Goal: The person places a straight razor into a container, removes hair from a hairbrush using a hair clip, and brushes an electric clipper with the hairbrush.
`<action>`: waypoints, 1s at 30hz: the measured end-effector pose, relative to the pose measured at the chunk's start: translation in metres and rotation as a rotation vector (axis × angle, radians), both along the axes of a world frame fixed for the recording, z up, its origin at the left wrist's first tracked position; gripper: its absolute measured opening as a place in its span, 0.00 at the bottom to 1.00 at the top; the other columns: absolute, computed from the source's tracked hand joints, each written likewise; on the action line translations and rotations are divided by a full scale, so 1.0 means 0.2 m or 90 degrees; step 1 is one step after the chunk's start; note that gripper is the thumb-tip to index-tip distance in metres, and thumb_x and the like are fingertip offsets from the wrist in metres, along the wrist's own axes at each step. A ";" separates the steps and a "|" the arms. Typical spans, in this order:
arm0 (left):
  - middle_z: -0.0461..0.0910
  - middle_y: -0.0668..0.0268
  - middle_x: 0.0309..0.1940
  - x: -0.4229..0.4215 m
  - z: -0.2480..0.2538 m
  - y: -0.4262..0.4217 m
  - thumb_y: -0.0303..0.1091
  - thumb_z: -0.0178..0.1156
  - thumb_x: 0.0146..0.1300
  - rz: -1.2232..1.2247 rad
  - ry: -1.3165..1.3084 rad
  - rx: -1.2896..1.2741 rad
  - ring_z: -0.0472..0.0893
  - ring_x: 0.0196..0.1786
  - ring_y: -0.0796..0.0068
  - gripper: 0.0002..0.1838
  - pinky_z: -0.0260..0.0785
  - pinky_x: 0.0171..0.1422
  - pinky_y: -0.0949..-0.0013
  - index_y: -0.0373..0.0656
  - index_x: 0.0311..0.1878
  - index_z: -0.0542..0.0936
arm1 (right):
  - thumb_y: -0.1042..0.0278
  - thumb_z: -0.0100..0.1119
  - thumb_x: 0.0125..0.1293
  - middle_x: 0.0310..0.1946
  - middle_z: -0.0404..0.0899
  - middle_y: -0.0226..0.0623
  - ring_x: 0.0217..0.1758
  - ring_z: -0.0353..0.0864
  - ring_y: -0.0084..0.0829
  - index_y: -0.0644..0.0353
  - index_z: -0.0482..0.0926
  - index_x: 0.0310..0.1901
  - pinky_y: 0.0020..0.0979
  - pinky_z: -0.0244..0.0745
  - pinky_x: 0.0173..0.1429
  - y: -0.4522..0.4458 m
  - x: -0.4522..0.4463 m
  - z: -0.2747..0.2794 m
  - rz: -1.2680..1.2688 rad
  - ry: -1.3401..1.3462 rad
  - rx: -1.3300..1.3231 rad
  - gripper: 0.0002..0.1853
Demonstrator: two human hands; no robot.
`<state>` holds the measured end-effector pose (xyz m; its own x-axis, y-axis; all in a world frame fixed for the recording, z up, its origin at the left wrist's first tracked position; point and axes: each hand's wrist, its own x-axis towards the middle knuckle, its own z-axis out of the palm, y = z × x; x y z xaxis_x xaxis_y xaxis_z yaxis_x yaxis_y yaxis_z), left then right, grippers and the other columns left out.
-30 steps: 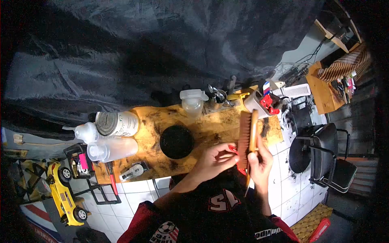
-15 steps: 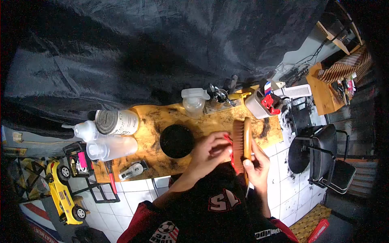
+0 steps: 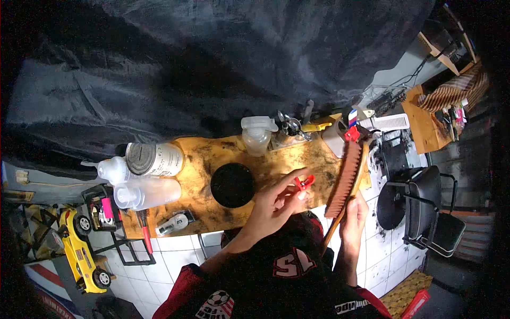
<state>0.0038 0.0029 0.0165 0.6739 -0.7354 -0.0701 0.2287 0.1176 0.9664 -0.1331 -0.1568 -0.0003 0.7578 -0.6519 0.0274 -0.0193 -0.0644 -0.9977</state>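
Observation:
My left hand [image 3: 273, 202] is closed in a pinch, its fingertips on a small red clip [image 3: 305, 183] above the table. On the right, my right hand [image 3: 353, 218] grips a long wooden brush [image 3: 345, 178] with brown bristles. The brush is tilted, its bristles facing left towards my left hand and its upper end in front of the grey cup [image 3: 333, 139]. Another red clip [image 3: 351, 134] shows at the cup's rim. A round black disc [image 3: 232, 185] lies on the wooden table [image 3: 199, 212] left of my left hand.
Two plastic bottles [image 3: 159, 192] and a metal can [image 3: 154, 158] occupy the table's left end. A clear container [image 3: 258, 139] and a white comb [image 3: 390, 122] are towards the back. A black chair [image 3: 425, 207] stands right, and a yellow toy car [image 3: 82, 250] lies lower left.
My right hand has carried the brush rightward, away from my left hand, tilting it. The red clip in my left fingers has come up slightly and now shows plainly.

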 end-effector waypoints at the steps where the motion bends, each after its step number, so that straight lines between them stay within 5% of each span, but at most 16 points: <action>1: 0.78 0.64 0.47 0.00 0.01 0.01 0.23 0.56 0.64 0.027 -0.048 0.060 0.78 0.44 0.80 0.19 0.71 0.48 0.79 0.39 0.59 0.73 | 0.58 0.50 0.70 0.44 0.77 0.35 0.47 0.71 0.24 0.74 0.70 0.57 0.27 0.66 0.54 0.00 -0.01 0.04 0.043 0.033 -0.047 0.25; 5: 0.80 0.57 0.43 0.01 0.02 0.00 0.26 0.62 0.59 0.178 -0.230 0.126 0.81 0.41 0.73 0.14 0.74 0.43 0.77 0.38 0.49 0.80 | 0.57 0.65 0.58 0.32 0.76 0.37 0.36 0.73 0.26 0.72 0.70 0.59 0.25 0.68 0.43 0.02 0.00 0.10 0.113 0.028 -0.155 0.33; 9: 0.81 0.60 0.42 0.03 -0.01 0.02 0.29 0.65 0.56 0.175 -0.289 0.157 0.81 0.43 0.71 0.14 0.75 0.47 0.71 0.39 0.47 0.81 | 0.61 0.66 0.57 0.28 0.74 0.35 0.32 0.70 0.25 0.71 0.74 0.56 0.27 0.67 0.38 0.03 0.01 0.12 0.176 0.049 -0.208 0.28; 11: 0.81 0.63 0.42 0.01 -0.05 0.03 0.31 0.65 0.56 0.039 -0.527 0.134 0.81 0.44 0.71 0.11 0.75 0.49 0.65 0.41 0.43 0.82 | 0.65 0.64 0.58 0.28 0.74 0.36 0.31 0.70 0.26 0.70 0.74 0.55 0.27 0.66 0.38 0.06 0.03 0.14 0.145 0.093 -0.206 0.25; 14: 0.81 0.63 0.42 -0.06 -0.10 0.01 0.31 0.62 0.58 -0.077 -0.612 0.092 0.81 0.44 0.67 0.08 0.74 0.49 0.67 0.42 0.40 0.82 | 0.69 0.62 0.59 0.28 0.75 0.37 0.31 0.71 0.26 0.70 0.74 0.55 0.27 0.67 0.39 0.06 0.05 0.14 0.099 0.130 -0.245 0.24; 16: 0.81 0.62 0.41 -0.08 -0.09 0.01 0.33 0.61 0.59 -0.142 -0.504 0.083 0.81 0.45 0.65 0.08 0.73 0.51 0.66 0.41 0.40 0.82 | 0.69 0.59 0.61 0.31 0.77 0.39 0.34 0.73 0.27 0.70 0.73 0.56 0.27 0.69 0.42 0.06 0.06 0.12 0.066 0.128 -0.240 0.22; 22: 0.82 0.59 0.44 0.00 0.03 0.02 0.30 0.63 0.58 0.016 -0.333 0.218 0.83 0.43 0.64 0.13 0.76 0.48 0.68 0.42 0.47 0.82 | 0.66 0.50 0.67 0.35 0.77 0.43 0.39 0.75 0.29 0.74 0.71 0.57 0.29 0.70 0.47 0.03 -0.02 0.11 0.100 0.085 -0.105 0.22; 26: 0.82 0.58 0.39 0.03 -0.01 0.02 0.30 0.64 0.56 0.094 -0.463 0.131 0.82 0.41 0.62 0.11 0.74 0.46 0.67 0.39 0.43 0.82 | 0.65 0.51 0.67 0.34 0.77 0.43 0.38 0.75 0.30 0.72 0.71 0.57 0.29 0.69 0.44 0.07 0.01 0.13 0.150 0.111 -0.169 0.22; 30: 0.81 0.60 0.43 -0.05 -0.08 0.00 0.32 0.62 0.59 -0.022 -0.562 0.110 0.81 0.45 0.63 0.12 0.74 0.48 0.66 0.41 0.45 0.81 | 0.66 0.53 0.66 0.31 0.76 0.41 0.35 0.72 0.29 0.69 0.73 0.57 0.28 0.69 0.43 0.12 0.09 0.12 0.043 0.097 -0.169 0.21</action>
